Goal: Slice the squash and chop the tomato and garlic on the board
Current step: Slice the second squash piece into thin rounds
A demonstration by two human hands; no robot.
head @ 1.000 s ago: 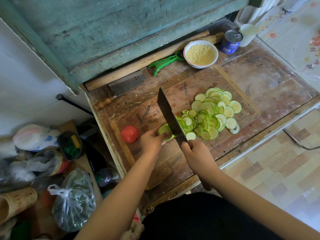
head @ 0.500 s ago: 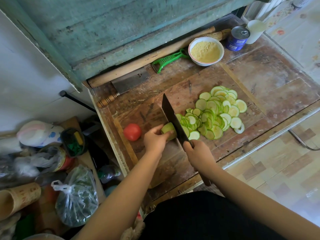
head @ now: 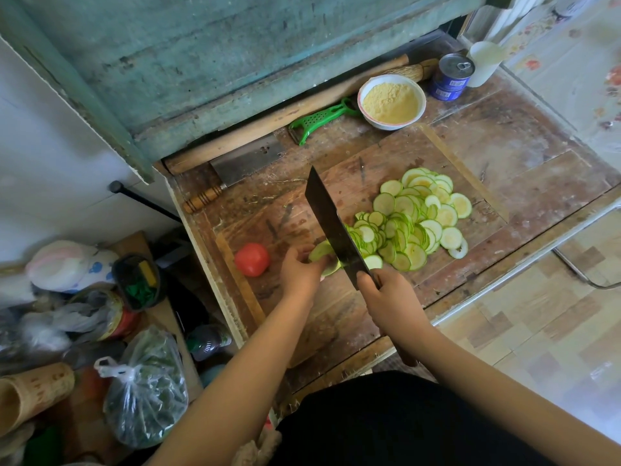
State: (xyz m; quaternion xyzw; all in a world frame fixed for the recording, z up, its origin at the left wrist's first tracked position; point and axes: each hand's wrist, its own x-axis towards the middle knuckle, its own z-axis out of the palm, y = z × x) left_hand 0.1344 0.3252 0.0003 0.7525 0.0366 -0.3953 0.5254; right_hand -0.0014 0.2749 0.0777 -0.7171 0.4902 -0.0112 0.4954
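Observation:
On the worn wooden board (head: 363, 156) my left hand (head: 300, 272) holds the short remaining end of a green squash (head: 321, 252). My right hand (head: 386, 297) grips the handle of a dark cleaver (head: 331, 227), whose blade stands edge-down against the squash end. A heap of thin round squash slices (head: 411, 220) spreads to the right of the blade. A whole red tomato (head: 252, 259) lies on the board left of my left hand. No garlic shows.
A second cleaver (head: 242, 166) with a wooden handle lies at the back left beside a long rolling pin (head: 268, 124). A green peeler (head: 319, 119), a white bowl of yellow meal (head: 391, 102), a blue tin (head: 452, 77) and a white cup (head: 484, 63) stand behind. Bags clutter the floor at left.
The knife has kept chopping at the squash end, which is now a little shorter. My view has shifted slightly; the hands stay in the same place on the board.

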